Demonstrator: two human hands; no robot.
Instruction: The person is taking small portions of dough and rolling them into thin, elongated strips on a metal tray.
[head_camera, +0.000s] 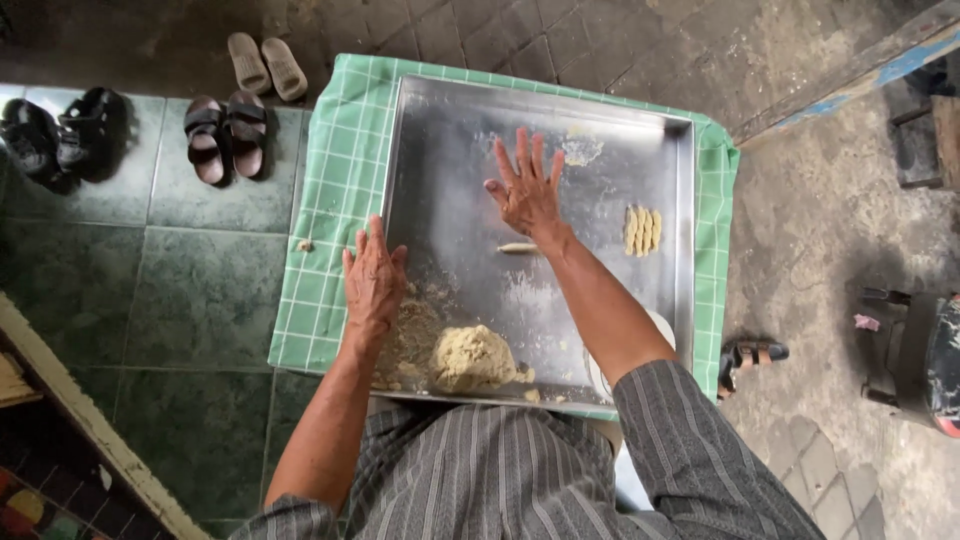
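- The right hand (527, 190) lies flat, fingers spread, on the metal tray (450, 130), just above a small dough roll (517, 248).
- The left hand (373, 280) rests on the tray's left edge.
- A dough lump (472, 358) sits near the tray's near edge.
- Shaped dough pieces (643, 230) lie near its right edge.

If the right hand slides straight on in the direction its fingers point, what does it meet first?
The right hand lies flat on the metal tray, fingers pointing to the far rim. The way looks free across bare metal. The flour smear lies slightly to the right, so the far rim probably comes first.
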